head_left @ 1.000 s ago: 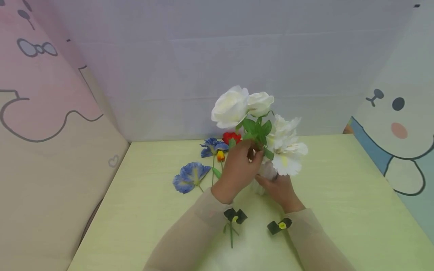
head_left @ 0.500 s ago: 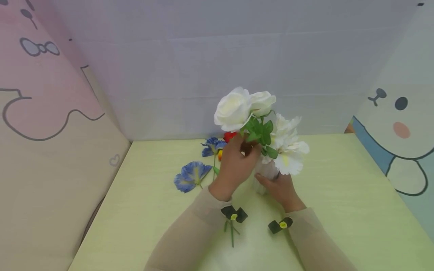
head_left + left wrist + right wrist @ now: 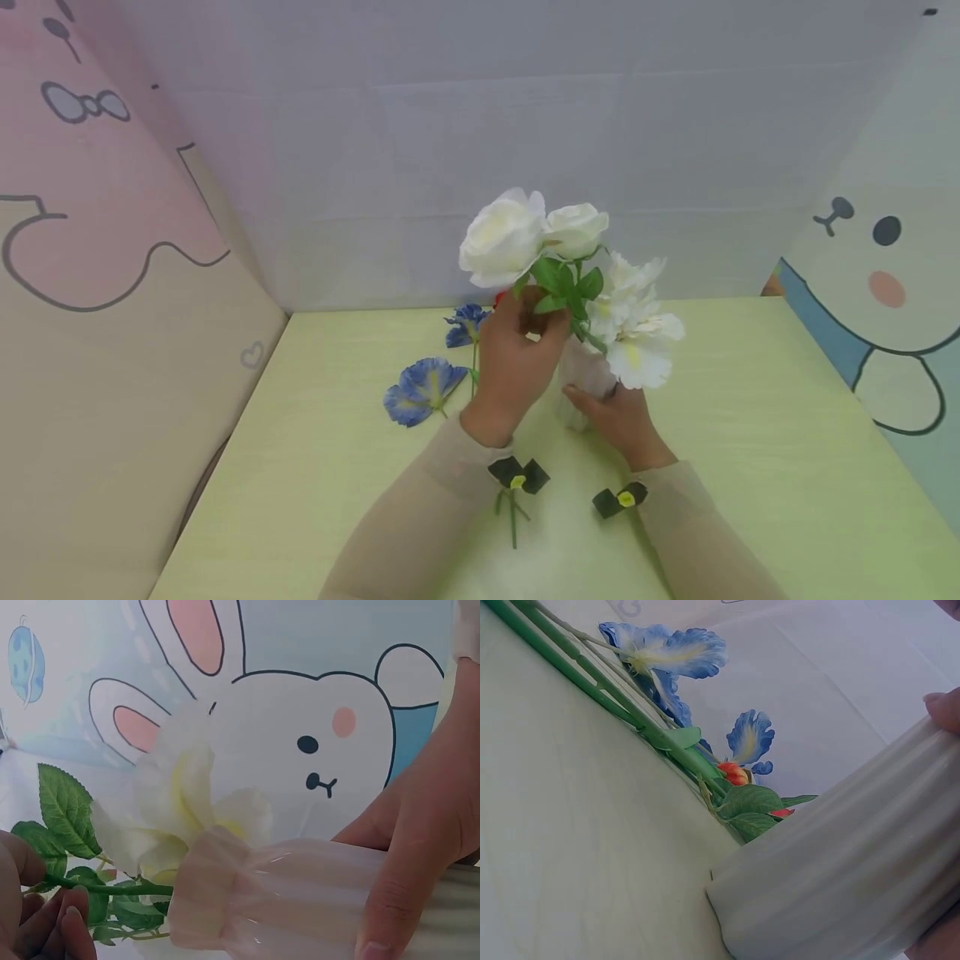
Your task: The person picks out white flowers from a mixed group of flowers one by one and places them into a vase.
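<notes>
My left hand (image 3: pixel 513 367) pinches the green stem (image 3: pixel 105 888) of a large white rose (image 3: pixel 501 239) just above the vase. In the left wrist view this stem runs into the ruffled mouth of the pale fluted vase (image 3: pixel 300 892). My right hand (image 3: pixel 622 421) grips the side of the vase, thumb toward me. A second white rose (image 3: pixel 576 231) and frilly white flowers (image 3: pixel 641 350), which look like irises, stand above the vase. Green leaves (image 3: pixel 566 287) crowd beside my left fingertips. The vase's base is near the tabletop in the right wrist view.
Left of the vase lie blue irises (image 3: pixel 426 390), an orange-red bud (image 3: pixel 733 773) and a mostly hidden red flower (image 3: pixel 499 298). Their green stems (image 3: pixel 607 690) run along the pale table (image 3: pixel 322 467) toward me. A wall cloth (image 3: pixel 495 142) rises behind.
My left hand and the large rose shift slightly right, then back left, parting the bloom from the second rose. My right hand keeps its grip on the vase.
</notes>
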`<state>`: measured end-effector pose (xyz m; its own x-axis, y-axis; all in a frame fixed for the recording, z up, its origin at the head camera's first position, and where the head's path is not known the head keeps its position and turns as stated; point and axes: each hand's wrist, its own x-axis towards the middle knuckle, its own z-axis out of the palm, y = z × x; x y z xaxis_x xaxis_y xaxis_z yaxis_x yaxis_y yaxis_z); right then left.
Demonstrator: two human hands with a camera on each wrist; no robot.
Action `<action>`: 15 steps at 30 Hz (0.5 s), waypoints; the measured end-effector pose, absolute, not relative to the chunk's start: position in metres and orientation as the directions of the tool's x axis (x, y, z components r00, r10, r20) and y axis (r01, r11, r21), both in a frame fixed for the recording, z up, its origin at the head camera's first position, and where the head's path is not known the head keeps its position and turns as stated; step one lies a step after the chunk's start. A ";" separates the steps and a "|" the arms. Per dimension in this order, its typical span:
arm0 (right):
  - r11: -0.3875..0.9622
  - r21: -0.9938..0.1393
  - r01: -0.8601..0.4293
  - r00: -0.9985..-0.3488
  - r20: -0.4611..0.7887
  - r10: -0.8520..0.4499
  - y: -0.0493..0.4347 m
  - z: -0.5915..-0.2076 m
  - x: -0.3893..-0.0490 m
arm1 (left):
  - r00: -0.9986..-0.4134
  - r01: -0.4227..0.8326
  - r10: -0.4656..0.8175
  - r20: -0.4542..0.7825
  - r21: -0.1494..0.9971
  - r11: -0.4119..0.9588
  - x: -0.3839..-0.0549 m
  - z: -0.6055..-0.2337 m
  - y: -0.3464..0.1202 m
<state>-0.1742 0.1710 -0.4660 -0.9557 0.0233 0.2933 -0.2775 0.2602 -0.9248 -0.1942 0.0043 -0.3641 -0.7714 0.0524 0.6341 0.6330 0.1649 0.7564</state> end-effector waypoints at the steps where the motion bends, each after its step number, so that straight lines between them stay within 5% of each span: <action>1: 0.259 -0.923 -0.284 -0.954 0.299 0.020 0.171 -0.466 -0.174 | -0.762 0.644 0.052 0.645 0.747 0.164 -0.194 -0.364 0.005; 15: 0.265 -0.895 -0.358 -0.928 0.374 0.008 0.172 -0.469 -0.177 | -0.675 0.719 0.013 0.738 0.653 0.238 -0.195 -0.362 0.009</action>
